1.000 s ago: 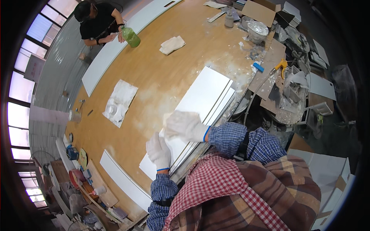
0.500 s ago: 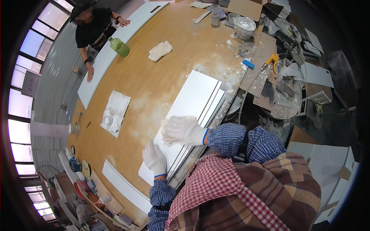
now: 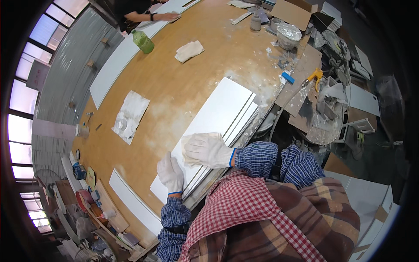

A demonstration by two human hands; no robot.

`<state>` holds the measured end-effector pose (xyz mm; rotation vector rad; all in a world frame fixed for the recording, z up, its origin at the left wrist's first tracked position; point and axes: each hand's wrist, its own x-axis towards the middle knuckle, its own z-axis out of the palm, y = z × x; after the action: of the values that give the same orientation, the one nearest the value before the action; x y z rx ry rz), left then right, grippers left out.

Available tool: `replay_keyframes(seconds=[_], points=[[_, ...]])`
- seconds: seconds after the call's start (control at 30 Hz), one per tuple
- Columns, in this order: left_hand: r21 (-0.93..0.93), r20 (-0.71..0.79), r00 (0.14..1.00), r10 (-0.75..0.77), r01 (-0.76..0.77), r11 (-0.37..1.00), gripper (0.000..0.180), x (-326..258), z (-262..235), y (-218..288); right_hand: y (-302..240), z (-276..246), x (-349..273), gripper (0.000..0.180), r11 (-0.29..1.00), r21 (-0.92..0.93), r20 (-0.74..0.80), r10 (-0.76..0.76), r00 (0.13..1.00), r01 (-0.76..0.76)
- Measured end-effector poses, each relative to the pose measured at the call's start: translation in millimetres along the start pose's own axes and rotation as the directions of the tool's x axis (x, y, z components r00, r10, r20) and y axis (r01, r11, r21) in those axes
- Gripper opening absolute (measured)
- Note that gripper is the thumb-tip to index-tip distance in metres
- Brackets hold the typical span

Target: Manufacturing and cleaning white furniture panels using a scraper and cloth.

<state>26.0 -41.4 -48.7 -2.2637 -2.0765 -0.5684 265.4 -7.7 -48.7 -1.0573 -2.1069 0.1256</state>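
A stack of long white boards (image 3: 220, 107) lies slantwise at the table's near edge, its layers slightly offset. My right hand (image 3: 205, 149), in a white knit glove with a blue cuff, presses a folded cream cloth (image 3: 187, 158) onto the top board. Its fingers lie over the cloth, whose edges show around them. My left hand (image 3: 170, 174), gloved the same way, is closed over the boards' far-left edge nearer to me. Its fingertips are partly hidden. The two hands are close together but apart.
On the brown table (image 3: 174, 83) lie a green bottle (image 3: 143, 42), a folded cloth (image 3: 189, 51), a white sheet (image 3: 131, 114) and a narrow white strip (image 3: 133, 198). A co-worker's arm (image 3: 150, 16) reaches over another long board. A yellow air gun (image 3: 315, 77) and blue block (image 3: 288, 78) sit at right.
My view has shifted slightly. My right hand and cloth remain on the top board, the cloth showing more around the fingers. The co-worker has moved along the far board, away from its near end.
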Motion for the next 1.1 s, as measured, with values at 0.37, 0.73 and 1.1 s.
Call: replay_keyframes(seconds=[0.37, 0.73, 1.1], points=[[-0.061, 0.018, 0.999, -0.040, 0.041, 0.997, 0.032, -20, -1, -27, 71, -27, 47, 0.027, 0.891, -0.423, 0.251, 0.293, 0.923, -0.167], [-0.209, -0.130, 0.916, -0.379, 0.348, 0.914, 0.048, -94, -27, -95, -4, -1, 24, 0.019, 0.984, 0.164, 0.250, -0.110, 0.962, 0.069], [-0.428, 0.040, 0.881, -0.472, 0.442, 0.788, 0.057, -137, 1, -69, -77, 54, 28, 0.021, 0.987, 0.076, 0.362, -0.160, 0.918, 0.142]])
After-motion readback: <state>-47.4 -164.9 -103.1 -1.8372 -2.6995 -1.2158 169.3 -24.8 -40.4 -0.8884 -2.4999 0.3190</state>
